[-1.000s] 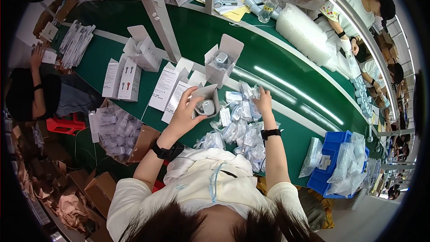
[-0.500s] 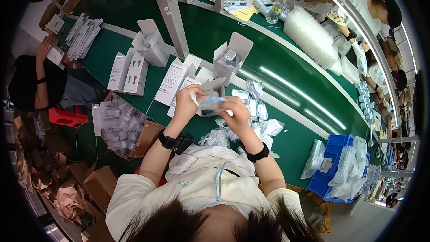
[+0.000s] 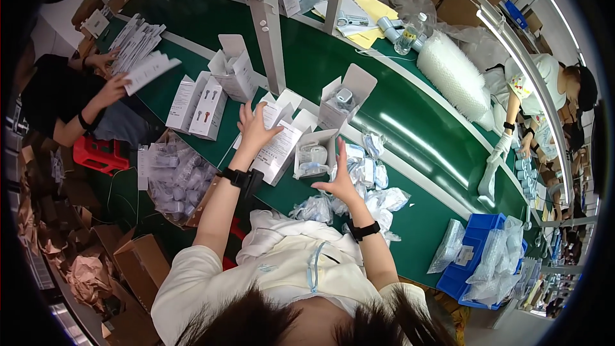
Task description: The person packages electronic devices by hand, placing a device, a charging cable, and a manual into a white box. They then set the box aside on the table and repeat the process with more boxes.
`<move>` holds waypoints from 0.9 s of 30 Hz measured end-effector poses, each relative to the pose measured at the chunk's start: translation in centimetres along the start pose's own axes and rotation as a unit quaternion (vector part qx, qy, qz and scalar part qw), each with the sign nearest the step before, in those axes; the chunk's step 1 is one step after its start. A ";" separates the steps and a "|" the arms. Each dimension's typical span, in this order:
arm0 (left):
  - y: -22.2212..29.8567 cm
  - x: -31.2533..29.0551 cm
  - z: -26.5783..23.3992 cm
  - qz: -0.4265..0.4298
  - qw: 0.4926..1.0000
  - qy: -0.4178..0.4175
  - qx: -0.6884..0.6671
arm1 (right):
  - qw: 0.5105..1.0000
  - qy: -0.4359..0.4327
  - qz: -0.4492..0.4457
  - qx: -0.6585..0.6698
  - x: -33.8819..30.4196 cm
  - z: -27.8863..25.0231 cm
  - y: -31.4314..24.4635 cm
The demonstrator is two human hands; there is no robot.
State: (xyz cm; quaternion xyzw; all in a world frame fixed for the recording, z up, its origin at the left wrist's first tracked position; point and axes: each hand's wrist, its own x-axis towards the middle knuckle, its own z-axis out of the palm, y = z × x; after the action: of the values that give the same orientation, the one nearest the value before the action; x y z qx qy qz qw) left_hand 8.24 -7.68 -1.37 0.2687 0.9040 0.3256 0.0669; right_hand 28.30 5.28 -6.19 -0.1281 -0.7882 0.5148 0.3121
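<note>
My left hand (image 3: pixel 256 129) is spread open over the upper end of a row of white cartons (image 3: pixel 277 152) with printed sides; whether its fingertips touch them I cannot tell. My right hand (image 3: pixel 341 178) is open too, thumb and fingers apart, beside the right wall of a small white box (image 3: pixel 325 136). Inside that open-topped box lies a clear-bagged part (image 3: pixel 314 154). Right of my right hand, several bagged white and blue parts (image 3: pixel 384 202) lie heaped on the green table. Behind the small box stands another open white carton (image 3: pixel 355 90) with a grey device in it.
White boxes (image 3: pixel 208 112) stand at the left, above a carton of bagged parts (image 3: pixel 176 182). A metal post (image 3: pixel 266 32) rises before the green conveyor (image 3: pixel 410 134). A blue crate (image 3: pixel 471 259) sits at the right. A co-worker's hand (image 3: pixel 115 86) holds white flat cartons at far left.
The bagged part held between both hands is now in the small box. My left hand has moved onto the cartons; my right has opened beside the box. The whole view has shifted slightly.
</note>
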 end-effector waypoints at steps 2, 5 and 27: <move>-0.4 0.3 0.4 -0.023 0.983 -0.013 0.181 | 0.990 -0.115 0.085 -0.003 -0.5 1.1 2.7; -3.5 0.1 -0.1 -0.050 0.982 -0.136 0.121 | 0.982 -0.125 0.136 0.048 0.7 2.2 1.7; -6.8 -9.6 -3.4 -0.153 0.976 -0.053 0.144 | 0.998 0.004 0.001 -0.066 11.4 11.7 1.3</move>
State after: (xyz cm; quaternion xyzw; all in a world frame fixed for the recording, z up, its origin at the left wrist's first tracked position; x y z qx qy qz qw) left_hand 12.35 -19.03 -3.55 0.1512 0.9670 0.1632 0.1240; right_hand 11.99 3.26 -6.44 -0.1513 -0.8190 0.4616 0.3054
